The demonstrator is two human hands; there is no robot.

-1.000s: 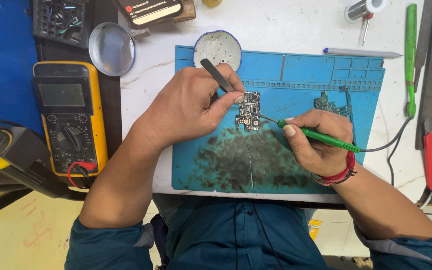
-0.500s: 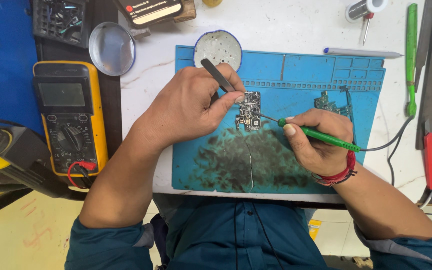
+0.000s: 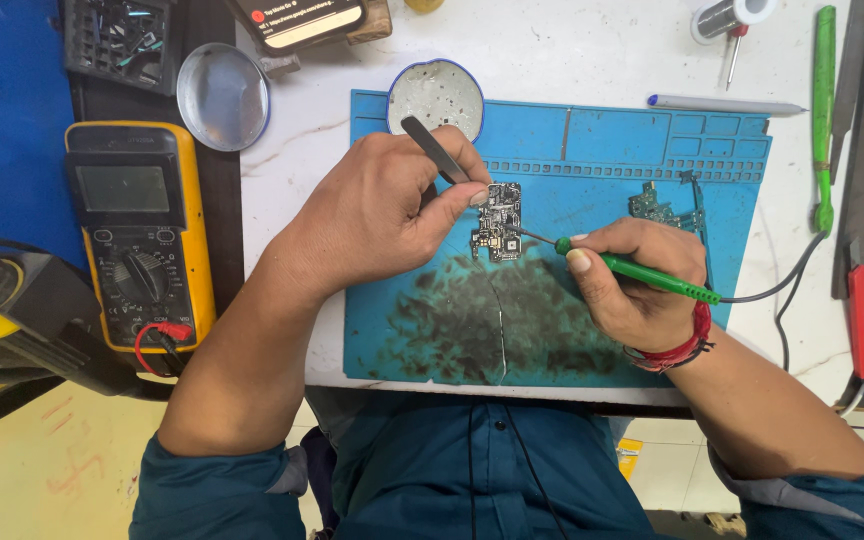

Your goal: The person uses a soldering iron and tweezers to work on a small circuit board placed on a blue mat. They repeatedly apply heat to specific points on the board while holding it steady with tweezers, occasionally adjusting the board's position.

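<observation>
Head view of a repair bench. We see the left hand [image 3: 382, 215] closed on a pair of tweezers [image 3: 434, 150], whose tips come down at the upper left corner of a small dark circuit board [image 3: 498, 221]. The board lies flat near the middle of a blue work mat [image 3: 592, 130], whose lower half is blackened with scorch marks. The right hand [image 3: 637, 280] is wrapped around the green handle of a soldering iron [image 3: 652, 275]; its thin metal tip reaches left and meets the right edge of the board. A dark cord [image 3: 787, 290] runs from the iron's rear end off to the right across the white counter [image 3: 572, 50].

A second, greenish circuit board [image 3: 657, 208] rests on the mat just above the right hand. A round tin [image 3: 437, 97] sits at the mat's upper left edge. Left of the mat, well apart from the hands, we note a yellow multimeter [image 3: 137, 235] and a round metal lid [image 3: 222, 97]. Along the right side of the counter lie a green-handled tool [image 3: 824, 110] and a red-handled tool [image 3: 860, 320].
</observation>
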